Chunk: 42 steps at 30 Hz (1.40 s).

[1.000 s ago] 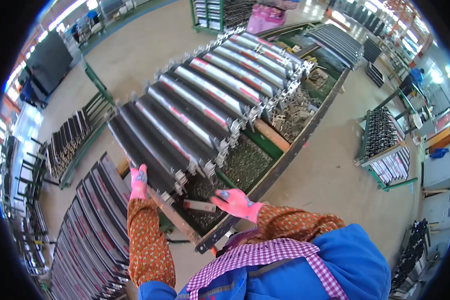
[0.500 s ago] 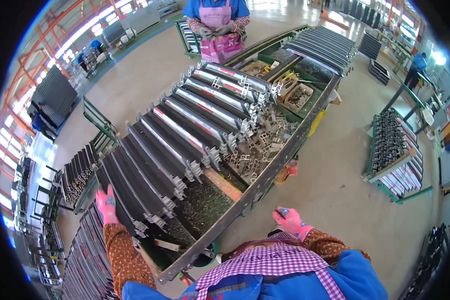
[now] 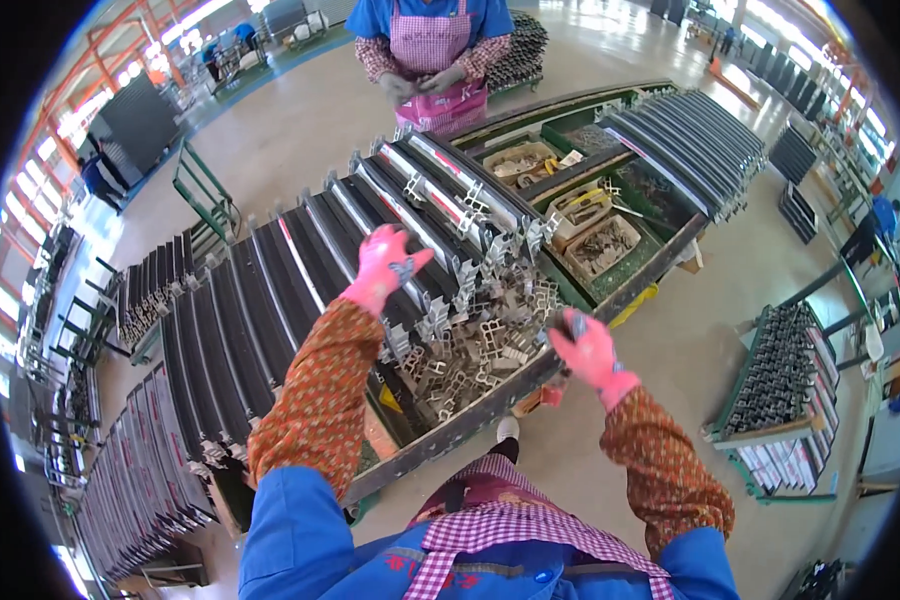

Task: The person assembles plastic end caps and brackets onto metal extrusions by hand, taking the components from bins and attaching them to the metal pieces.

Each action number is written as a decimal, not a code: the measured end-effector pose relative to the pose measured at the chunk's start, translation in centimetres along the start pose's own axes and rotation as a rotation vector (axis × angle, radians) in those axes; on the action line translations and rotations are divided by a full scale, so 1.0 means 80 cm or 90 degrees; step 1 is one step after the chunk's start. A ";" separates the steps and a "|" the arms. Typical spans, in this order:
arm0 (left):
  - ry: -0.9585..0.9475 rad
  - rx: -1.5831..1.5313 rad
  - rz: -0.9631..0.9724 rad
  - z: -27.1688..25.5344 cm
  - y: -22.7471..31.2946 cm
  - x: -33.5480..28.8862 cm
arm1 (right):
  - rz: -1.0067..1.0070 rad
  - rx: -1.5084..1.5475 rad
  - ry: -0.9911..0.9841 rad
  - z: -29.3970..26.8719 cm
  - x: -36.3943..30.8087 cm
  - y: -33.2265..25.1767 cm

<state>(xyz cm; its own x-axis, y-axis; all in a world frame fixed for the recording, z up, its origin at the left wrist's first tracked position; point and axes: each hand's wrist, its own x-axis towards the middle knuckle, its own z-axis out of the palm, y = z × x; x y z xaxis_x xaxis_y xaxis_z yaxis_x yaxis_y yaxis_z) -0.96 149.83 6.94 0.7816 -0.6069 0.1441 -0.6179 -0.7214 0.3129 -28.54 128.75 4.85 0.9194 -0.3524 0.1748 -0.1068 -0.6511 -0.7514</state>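
My left hand, in a pink glove, is over the row of long dark metal profiles, its fingers spread. No held thing shows in it. My right hand, also pink-gloved, is at the bench's near edge beside a pile of small silver metal brackets. Its thumb and fingers are apart, with dark patches at the fingertips, and I see nothing held. The profiles lie side by side across the bench, some with silver faces and red marks. Small silver brackets sit on many of their ends.
Green compartments hold a box of small parts and other boxes. More dark profiles lie at the bench's far right end. Across the bench stands a co-worker in grey gloves. A loaded rack is at the right, stacked profiles at the left.
My left hand has moved from the profiles' left end rightward to mid-row. My right hand has risen from beside my body to the bench edge near the brackets. The view has shifted along the bench.
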 end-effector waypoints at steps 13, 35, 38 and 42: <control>0.086 -0.072 -0.042 0.091 0.021 0.133 | -0.231 -0.391 -0.041 0.065 0.292 0.045; 0.298 -1.006 -0.211 0.127 -0.055 0.193 | -0.327 -0.276 -0.168 0.104 0.422 0.036; 0.153 -0.917 -0.184 0.082 -0.045 0.150 | -0.163 0.027 -0.044 0.094 0.405 0.013; 0.081 -0.990 -0.297 0.077 -0.024 0.135 | 0.042 0.225 -0.209 0.107 0.394 0.039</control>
<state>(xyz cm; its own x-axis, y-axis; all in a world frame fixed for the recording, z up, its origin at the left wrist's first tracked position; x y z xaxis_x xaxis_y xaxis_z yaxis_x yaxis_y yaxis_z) 8.14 142.63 2.07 0.9158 -0.3583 -0.1818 0.2776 0.2373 0.9309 3.36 121.36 2.58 0.9919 -0.1177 -0.0479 -0.0863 -0.3467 -0.9340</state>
